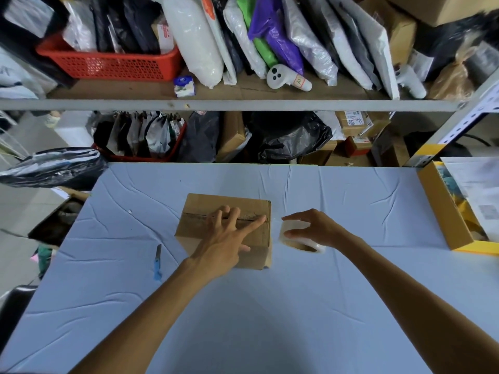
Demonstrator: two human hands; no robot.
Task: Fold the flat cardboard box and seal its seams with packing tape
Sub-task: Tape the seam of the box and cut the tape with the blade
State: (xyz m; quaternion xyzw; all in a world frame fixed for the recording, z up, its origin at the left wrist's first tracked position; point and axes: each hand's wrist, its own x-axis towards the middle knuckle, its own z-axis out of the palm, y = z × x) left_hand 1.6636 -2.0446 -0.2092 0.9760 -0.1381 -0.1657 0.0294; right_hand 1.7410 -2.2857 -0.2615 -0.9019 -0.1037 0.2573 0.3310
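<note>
- Sealing is being carried out on the top seam: the cardboard box [225,228] is already folded into shape and is sitting near the middle of the table [270,306], its top flaps closed and meeting along a line that runs left to right.
- The flaps are being held down by the left hand [224,238], which is being laid flat with its fingers [253,222] spread, the forefinger stretched along the seam toward the box's right edge.
- The roll of clear packing tape [301,237] is being gripped by the right hand [310,225] just beside the box's right side, with thumb and fingers curled over the roll; a thin clear strip seems to be running from roll to seam, though this cannot be told for certain.
- The step is being judged as mid-seam taping; next, the tape is likely to be needed drawn over the right edge and down the side, pressed flat, then cut.
- A blue-handled knife [157,261] is being left lying on the table to the left of the box, well apart from both hands.
- The table is being covered by a pale blue, creased sheet.
- A yellow-edged open carton [442,211] is being kept at the table's right edge.
- Beyond the table, metal shelving [229,105] is being used for parcels, plastic mailers and a red basket [108,63].
</note>
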